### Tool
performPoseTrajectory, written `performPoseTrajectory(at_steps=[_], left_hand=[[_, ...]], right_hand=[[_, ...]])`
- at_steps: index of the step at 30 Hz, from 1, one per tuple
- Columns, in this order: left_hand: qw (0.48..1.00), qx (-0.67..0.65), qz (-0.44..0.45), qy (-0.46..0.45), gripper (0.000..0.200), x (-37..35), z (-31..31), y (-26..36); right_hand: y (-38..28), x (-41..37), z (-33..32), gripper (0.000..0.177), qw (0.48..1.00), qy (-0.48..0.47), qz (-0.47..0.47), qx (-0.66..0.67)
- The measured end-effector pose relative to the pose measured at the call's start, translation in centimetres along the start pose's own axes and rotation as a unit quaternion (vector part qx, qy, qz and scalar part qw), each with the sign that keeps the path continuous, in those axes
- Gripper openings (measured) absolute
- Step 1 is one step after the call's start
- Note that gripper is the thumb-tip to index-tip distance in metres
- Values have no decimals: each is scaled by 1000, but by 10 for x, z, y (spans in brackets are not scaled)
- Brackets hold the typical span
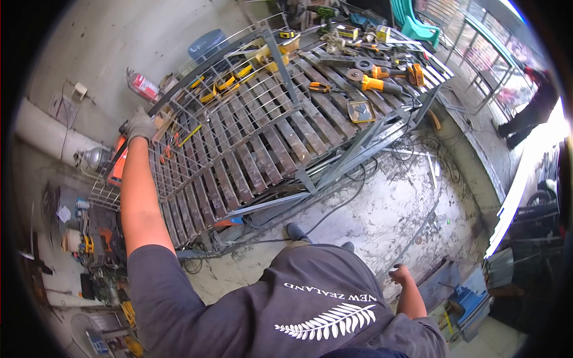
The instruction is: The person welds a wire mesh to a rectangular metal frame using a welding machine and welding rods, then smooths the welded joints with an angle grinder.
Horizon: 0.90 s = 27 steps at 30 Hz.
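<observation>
Head view, sole camera: mesh frame (230, 110), wire grid edged with flat dark bar, stands at a slant over the slatted table (310, 131), to the left of the wearer. Left hand (141, 124), gloved, arm stretched out, appears wrapped around the edge bar at the frame's near-left corner; finger detail too small to read. Right hand (402, 275) hangs low by the body, well apart from the frame, fingers curled narrow; cannot tell whether anything is held in it. Judgement: the step in hand looks like steadying the frame by one corner. For a sound hold, grip the stiff bar rather than the thin wire, which would likely flex and bite into the palm. One hand at a far corner probably leaves the frame free to twist; the right hand on the opposite edge should settle it, though it looks ungloved and cut wire ends may scratch. Loose tools share the table: pliers (319, 87) and a yellow angle grinder (379, 85) lie beyond the frame's right end, best given room if the frame is swung. Cable (351, 201) runs over the floor near one shoe (296, 232); footing worth checking before shifting weight.
</observation>
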State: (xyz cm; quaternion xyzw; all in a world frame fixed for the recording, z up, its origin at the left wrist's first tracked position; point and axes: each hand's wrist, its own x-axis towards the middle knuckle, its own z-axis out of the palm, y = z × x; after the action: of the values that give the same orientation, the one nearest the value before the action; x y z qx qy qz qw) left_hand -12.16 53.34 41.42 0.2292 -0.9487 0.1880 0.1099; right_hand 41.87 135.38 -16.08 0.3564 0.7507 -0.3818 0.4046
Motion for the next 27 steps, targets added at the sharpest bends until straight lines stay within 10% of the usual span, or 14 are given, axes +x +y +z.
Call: performPoseTrajectory(at_steps=[11, 27], left_hand=[[982, -32, 89, 162, 82, -4, 46, -29], [914, -192, 220, 281, 50, 25, 59, -60]], right_hand=[[-157, 1, -18, 74, 933, 39, -216, -286], [-697, -197, 15, 70, 837, -20, -520, -172]])
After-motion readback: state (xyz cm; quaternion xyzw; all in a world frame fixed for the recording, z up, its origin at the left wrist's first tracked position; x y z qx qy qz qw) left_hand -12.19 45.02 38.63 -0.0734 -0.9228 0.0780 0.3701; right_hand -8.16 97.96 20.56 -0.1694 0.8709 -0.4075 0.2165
